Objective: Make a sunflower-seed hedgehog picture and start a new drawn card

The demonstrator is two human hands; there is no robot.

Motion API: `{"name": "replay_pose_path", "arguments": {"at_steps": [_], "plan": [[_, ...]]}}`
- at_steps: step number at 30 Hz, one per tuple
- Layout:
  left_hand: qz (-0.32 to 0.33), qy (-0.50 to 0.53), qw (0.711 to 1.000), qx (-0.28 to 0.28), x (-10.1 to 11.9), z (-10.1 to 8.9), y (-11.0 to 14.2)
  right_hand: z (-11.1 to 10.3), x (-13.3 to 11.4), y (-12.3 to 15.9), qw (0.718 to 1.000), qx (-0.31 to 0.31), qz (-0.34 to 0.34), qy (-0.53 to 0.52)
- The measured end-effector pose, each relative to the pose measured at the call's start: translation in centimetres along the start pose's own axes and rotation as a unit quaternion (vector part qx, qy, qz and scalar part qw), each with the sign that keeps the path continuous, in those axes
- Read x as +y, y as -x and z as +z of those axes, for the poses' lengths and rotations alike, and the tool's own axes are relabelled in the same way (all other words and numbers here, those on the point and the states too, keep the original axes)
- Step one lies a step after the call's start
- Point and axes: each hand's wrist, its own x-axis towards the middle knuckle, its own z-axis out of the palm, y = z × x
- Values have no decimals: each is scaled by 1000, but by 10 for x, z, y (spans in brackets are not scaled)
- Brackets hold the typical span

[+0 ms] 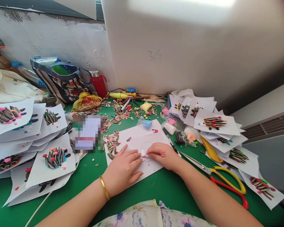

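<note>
My left hand [124, 166] lies flat with its fingers spread, pressing on a small white sheet [136, 141] that rests on a larger white paper [125, 131]. My right hand [164, 156] pinches a thin pink stick [161, 153], its tip near my left fingertips. A small white piece lies by that tip. Just above, the sheet bears a drawn round outline with a dotted pattern [146, 145]. Sunflower seeds [112, 143] are heaped on the paper's left part. Beside my right hand lies a black pen [174, 146].
Stacks of paper with seed hedgehogs [55, 159] stand left, and more hedgehog sheets [214, 122] right. Scissors [203, 167] lie by my right forearm. Bags of coloured clay [169, 128], a pixelated phone [88, 132], a white cable [41, 203] and a red flask [98, 83] surround the paper.
</note>
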Motion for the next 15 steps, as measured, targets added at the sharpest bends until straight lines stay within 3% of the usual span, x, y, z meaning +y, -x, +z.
{"name": "replay_pose_path", "arguments": {"at_steps": [15], "plan": [[0,3,1000,-3,0,-2,0,-11,-1,1,1000,-7,10,20]]}}
